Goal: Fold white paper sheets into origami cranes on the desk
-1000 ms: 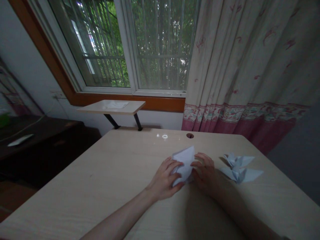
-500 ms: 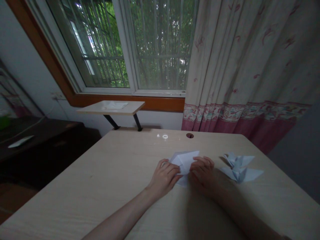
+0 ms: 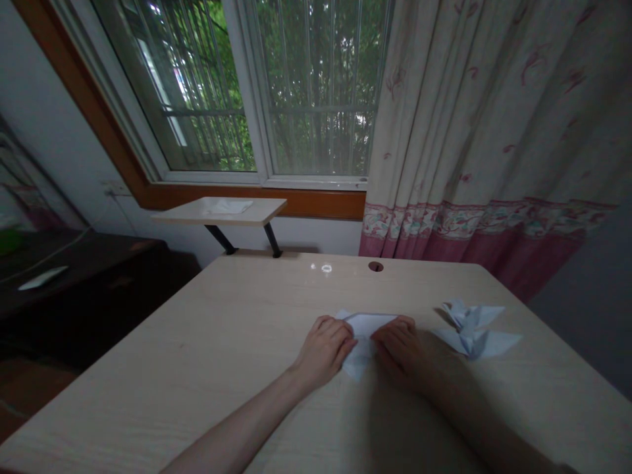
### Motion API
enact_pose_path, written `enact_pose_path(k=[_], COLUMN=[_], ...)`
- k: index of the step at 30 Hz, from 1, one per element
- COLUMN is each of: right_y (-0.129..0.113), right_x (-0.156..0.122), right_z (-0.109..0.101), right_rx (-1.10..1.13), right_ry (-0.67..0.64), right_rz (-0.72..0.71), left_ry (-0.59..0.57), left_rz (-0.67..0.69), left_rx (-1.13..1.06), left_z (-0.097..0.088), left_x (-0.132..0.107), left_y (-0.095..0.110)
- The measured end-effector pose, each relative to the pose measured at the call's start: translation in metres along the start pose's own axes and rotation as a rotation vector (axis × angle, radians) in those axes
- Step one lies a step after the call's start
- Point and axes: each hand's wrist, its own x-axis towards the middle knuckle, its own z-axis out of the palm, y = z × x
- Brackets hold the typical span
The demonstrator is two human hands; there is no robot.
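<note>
A folded sheet of white paper [image 3: 368, 324] lies on the desk between my two hands, with one pointed corner hanging toward me. My left hand [image 3: 326, 345] is closed on its left side, thumb and fingers pinching the folded layers. On the opposite side my right hand [image 3: 399, 342] pinches the paper, its fingers curled over the edge. Part of the paper is hidden under the fingers of both hands. Two folded paper cranes [image 3: 476, 329] sit close together to the right of my right hand.
The pale wooden desk [image 3: 207, 368] spreads around my hands, with a round cable hole [image 3: 376, 266] near its back edge. A small raised shelf [image 3: 182, 214] at the back left holds white paper [image 3: 230, 207]. A curtain [image 3: 474, 164] hangs behind the desk's right side.
The raised upper flap of the paper has come down flatter, and a point now shows toward me. My right hand has moved slightly left and its fingers have curled closer in.
</note>
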Motion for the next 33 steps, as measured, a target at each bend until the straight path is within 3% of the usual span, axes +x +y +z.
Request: enact_pose_path(k=[8, 21, 33], right_y=[0.004, 0.010, 0.011], right_x=[0.001, -0.001, 0.002], right_z=[0.008, 0.017, 0.018], right_rx=[0.035, -0.044, -0.023], right_ry=[0.028, 0.085, 0.038], right_rz=[0.006, 0.048, 0.078], left_ry=[-0.018, 0.130, 0.005], left_rz=[-0.082, -0.097, -0.076], left_rx=[-0.008, -0.106, -0.064], left_z=[-0.002, 0.008, 0.010], left_x=[0.002, -0.003, -0.001], left_y=[0.001, -0.005, -0.009])
